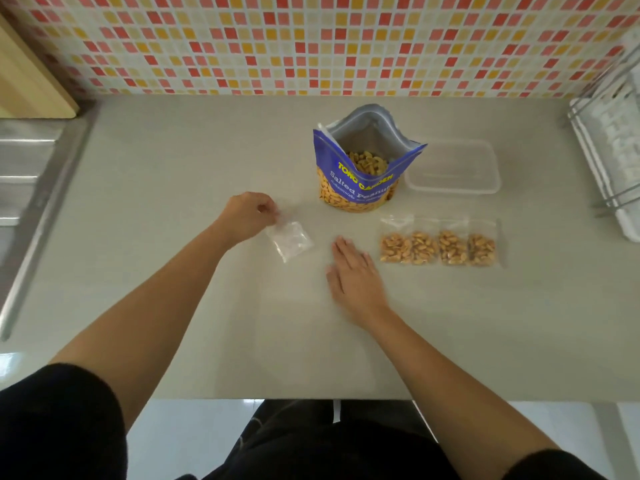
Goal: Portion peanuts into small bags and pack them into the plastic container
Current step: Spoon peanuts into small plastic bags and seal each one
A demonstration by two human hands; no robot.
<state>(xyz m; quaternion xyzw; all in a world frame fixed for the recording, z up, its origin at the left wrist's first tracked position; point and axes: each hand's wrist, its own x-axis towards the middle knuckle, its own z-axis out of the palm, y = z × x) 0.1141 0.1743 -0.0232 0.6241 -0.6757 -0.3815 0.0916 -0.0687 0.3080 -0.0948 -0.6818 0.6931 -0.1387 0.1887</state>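
A blue peanut bag point(360, 174) stands open at the middle of the counter, peanuts showing inside. Right of it sits a clear plastic container point(453, 168) with nothing in it. In front lies a row of several small clear bags filled with peanuts point(440, 245). My left hand point(247, 216) pinches the top edge of an empty small clear bag point(291, 240) that rests on the counter. My right hand point(356, 275) lies flat, palm down, fingers apart, between the empty bag and the filled row, holding nothing.
A steel sink and drainboard point(24, 174) border the counter on the left, with a wooden board point(31, 77) behind. A wire dish rack point(609, 140) stands at the right edge. The tiled wall point(311, 43) closes the back; the counter's front edge point(311, 398) is near me.
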